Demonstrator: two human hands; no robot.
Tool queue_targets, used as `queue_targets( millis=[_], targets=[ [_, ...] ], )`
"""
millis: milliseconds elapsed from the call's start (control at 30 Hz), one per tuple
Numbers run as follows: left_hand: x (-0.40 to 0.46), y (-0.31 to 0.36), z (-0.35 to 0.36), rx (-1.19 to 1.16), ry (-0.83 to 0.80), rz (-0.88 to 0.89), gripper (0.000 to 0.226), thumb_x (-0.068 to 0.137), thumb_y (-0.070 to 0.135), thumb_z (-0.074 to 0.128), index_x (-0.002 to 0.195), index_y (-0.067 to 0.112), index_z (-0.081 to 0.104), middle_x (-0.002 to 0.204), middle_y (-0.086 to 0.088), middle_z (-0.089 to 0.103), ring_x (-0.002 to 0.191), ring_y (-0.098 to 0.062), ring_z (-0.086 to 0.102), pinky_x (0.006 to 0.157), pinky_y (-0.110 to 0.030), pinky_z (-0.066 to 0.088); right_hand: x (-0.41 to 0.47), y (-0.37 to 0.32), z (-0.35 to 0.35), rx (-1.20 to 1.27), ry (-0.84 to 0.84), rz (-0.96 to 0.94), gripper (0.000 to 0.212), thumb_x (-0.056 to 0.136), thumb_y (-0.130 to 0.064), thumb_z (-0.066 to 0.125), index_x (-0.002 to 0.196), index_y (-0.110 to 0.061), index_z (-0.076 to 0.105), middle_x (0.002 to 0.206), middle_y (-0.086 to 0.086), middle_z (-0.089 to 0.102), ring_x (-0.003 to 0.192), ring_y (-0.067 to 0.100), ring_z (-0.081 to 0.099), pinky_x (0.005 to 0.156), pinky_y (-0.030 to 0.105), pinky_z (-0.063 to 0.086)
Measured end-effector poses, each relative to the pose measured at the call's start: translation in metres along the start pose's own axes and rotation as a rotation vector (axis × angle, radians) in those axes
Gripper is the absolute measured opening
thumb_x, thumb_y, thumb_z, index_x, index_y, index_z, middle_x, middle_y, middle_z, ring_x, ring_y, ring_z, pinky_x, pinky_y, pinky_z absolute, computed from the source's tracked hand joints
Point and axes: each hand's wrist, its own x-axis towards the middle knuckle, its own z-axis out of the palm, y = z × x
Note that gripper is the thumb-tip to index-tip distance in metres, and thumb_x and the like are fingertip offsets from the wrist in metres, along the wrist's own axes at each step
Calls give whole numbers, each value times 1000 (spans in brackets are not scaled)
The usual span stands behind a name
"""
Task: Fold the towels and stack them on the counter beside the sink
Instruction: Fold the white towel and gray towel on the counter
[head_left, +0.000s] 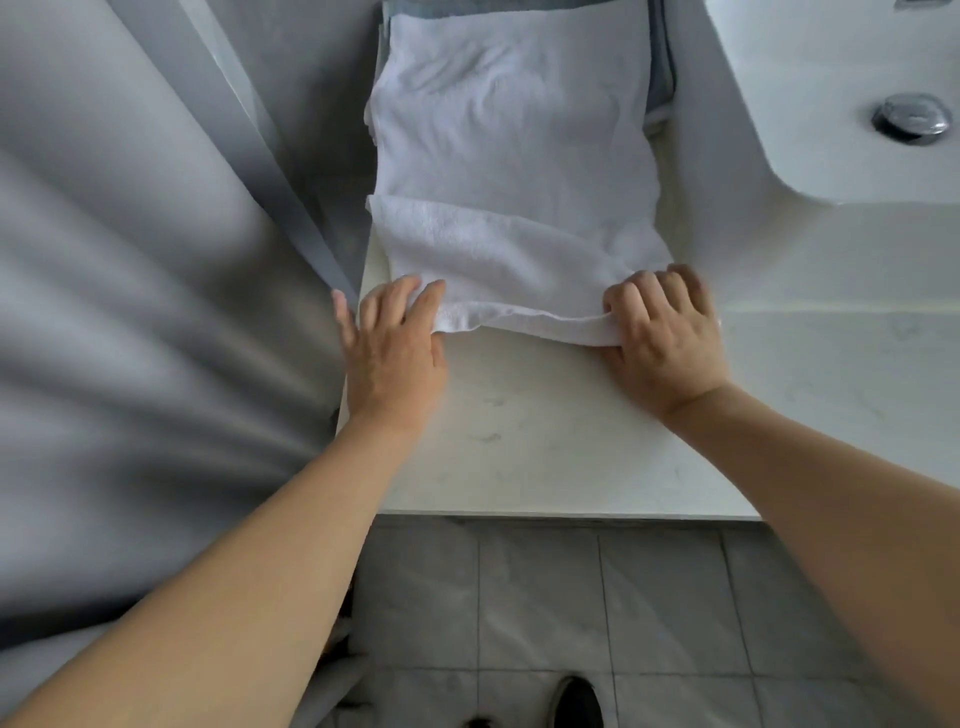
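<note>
1. A person is standing at a bathroom counter (545, 457), a dark shoe (576, 701) showing on the grey tiled floor (519, 597) below, both bare forearms reaching forward over the counter's near edge.

2. The left hand (395, 353) is lying on the near left corner of a white towel (509, 166), fingers fairly straight over the cloth; whether the thumb is tucked under the hem cannot be told from this angle.

3. The right hand (665, 338) is gripping the near right corner, fingers curled over the hem and the thumb under it, so that the edge is bunching in its grasp.

4. The towel is lying lengthwise on the counter, just left of the sink (831, 104), with its near end already doubled back on itself in a thick band (493, 249). By the look of it, a fold is in progress rather than finished: the near edge is being held, not yet carried over the far half.

5. Farther back, a grey towel (662, 62) is peeking out from under the white one along its far and right edges, suggesting a stack is already being started there.

6. Beyond, the sink's chrome drain plug (911, 117) is catching the light. How many towels are waiting to be folded cannot be seen.
</note>
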Motion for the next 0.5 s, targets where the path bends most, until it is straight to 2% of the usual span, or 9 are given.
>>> queue_targets(
  millis=[67, 167, 233, 300, 400, 500],
  targets=[
    [-24, 7, -12, -22, -43, -51, 49, 85, 5, 57, 130, 25, 60, 130, 1, 55, 127, -24, 46, 114, -73, 5, -14, -4, -14, -40, 22, -96, 17, 70, -11, 66, 84, -7, 57, 79, 12, 54, 74, 33, 51, 88, 43, 39],
    [-73, 4, -38, -6, -22, -46, 45, 80, 3, 54, 118, 23, 67, 114, 2, 60, 117, -24, 49, 111, -77, 5, -39, -6, -37, -31, 10, -231, 10, 79, -18, 61, 80, -8, 59, 76, 9, 55, 72, 33, 53, 82, 43, 39],
    [-102, -3, -55, 73, -78, -22, 40, 79, 10, 46, 107, 22, 72, 103, 4, 63, 107, -27, 52, 111, -75, 9, -58, -7, -52, 25, -31, -287, 16, 80, -22, 67, 77, -9, 60, 70, 6, 55, 65, 31, 52, 73, 41, 41],
    [-116, -2, -71, 169, -220, -12, 41, 79, 24, 39, 100, 23, 74, 99, 4, 64, 102, -28, 52, 112, -72, 9, -72, -7, -65, 104, -122, -304, 30, 84, -37, 67, 72, -10, 60, 65, 4, 53, 57, 28, 50, 61, 36, 41],
    [-108, 6, -88, 195, -359, 22, 46, 81, 40, 36, 105, 25, 72, 113, 4, 61, 113, -25, 47, 114, -65, -1, -77, -12, -78, 235, -254, -262, 44, 91, -48, 51, 68, -12, 62, 61, 1, 55, 53, 26, 52, 53, 31, 42],
    [-83, 24, -93, 63, -309, 108, 55, 86, 42, 32, 120, 18, 67, 132, -1, 53, 121, -26, 46, 116, -42, 12, -55, -25, -82, 224, -328, -84, 44, 95, -41, 39, 69, -11, 60, 63, 1, 56, 56, 28, 56, 48, 30, 43]
  ],
)
